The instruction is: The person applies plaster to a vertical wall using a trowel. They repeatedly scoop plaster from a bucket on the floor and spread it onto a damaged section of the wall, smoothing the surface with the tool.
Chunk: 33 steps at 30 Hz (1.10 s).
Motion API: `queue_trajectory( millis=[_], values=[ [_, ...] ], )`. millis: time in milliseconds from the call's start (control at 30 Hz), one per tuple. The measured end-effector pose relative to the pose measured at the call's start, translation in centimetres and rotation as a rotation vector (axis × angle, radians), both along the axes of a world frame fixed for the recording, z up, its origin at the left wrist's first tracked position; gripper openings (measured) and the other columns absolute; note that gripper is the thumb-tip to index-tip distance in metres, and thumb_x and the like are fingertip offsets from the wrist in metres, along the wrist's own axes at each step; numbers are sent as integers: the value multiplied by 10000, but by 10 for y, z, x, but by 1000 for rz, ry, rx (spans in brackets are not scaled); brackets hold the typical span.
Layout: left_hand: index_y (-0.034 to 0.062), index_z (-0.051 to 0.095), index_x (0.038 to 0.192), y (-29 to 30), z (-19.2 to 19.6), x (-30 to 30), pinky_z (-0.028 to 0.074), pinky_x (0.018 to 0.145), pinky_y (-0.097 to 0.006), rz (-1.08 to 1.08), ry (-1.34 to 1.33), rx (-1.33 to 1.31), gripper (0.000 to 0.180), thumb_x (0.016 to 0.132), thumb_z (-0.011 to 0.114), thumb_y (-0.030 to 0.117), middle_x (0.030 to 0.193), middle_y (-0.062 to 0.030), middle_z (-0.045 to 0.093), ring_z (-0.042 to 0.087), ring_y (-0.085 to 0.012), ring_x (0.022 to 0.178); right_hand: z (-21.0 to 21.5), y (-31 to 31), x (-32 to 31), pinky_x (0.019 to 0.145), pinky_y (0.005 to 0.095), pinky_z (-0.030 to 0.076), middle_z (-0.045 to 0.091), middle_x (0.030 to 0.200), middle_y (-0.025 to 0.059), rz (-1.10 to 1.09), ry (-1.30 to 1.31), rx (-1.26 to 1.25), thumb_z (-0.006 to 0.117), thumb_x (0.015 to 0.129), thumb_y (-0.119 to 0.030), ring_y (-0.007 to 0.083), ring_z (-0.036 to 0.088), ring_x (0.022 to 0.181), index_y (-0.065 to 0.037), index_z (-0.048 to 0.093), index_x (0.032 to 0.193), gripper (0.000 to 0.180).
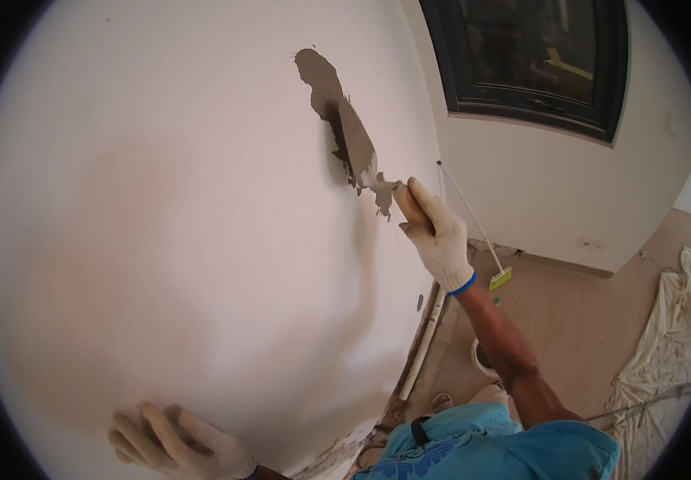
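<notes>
1 trowel [359, 148] is extending up-left from your right hand [443, 240], over the grey patch [319, 76]; you're clasping its handle [411, 210], your left hand [177, 450] hanging unclenched by the wall [201, 240].

From the wearer's head, one fisheye camera is looking down past the blue shirt [473, 448] and facing the white wall [201, 200]. It is sitting well apart from the fingers [432, 202] of the right hand [445, 248], seeing them from the wrist side, and is taking in a window [533, 56] above right of them and the floor [557, 308] below right.
</notes>
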State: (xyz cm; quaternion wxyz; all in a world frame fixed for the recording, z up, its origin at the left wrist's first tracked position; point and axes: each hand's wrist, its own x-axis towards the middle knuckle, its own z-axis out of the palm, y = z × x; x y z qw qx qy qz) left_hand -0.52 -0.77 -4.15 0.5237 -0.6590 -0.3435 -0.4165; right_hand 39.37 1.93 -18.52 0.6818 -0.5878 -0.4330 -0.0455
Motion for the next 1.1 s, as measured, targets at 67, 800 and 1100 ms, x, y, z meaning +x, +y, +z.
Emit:
queue_trajectory(
  millis=[67,800,1100],
  values=[
    [-44,630,1391,2,-1,-1,324,1142,-643,-20,-11,-1,400,1070,510,161,1528,-231,530,432,-460,1440,11,3,0,813,377,554,686,1038,151,-68,-60,10,753,866,-24,284,699,920,-104,583,1494,655],
    [-31,640,1393,-1,-4,-3,341,1137,-668,38,-17,11,409,1077,537,208,1488,-258,555,475,-477,1407,16,15,-9,754,412,561,678,1034,137,-165,-102,-61,782,842,-73,328,702,885,-170,552,1509,712],
    [-32,644,1389,-1,-1,1,338,1141,-670,46,-19,5,401,1067,534,179,1478,-259,565,466,-471,1427,4,9,-14,773,404,564,675,1024,138,-151,-105,-201,779,840,-72,320,703,900,-170,549,1510,715]
  ],
)
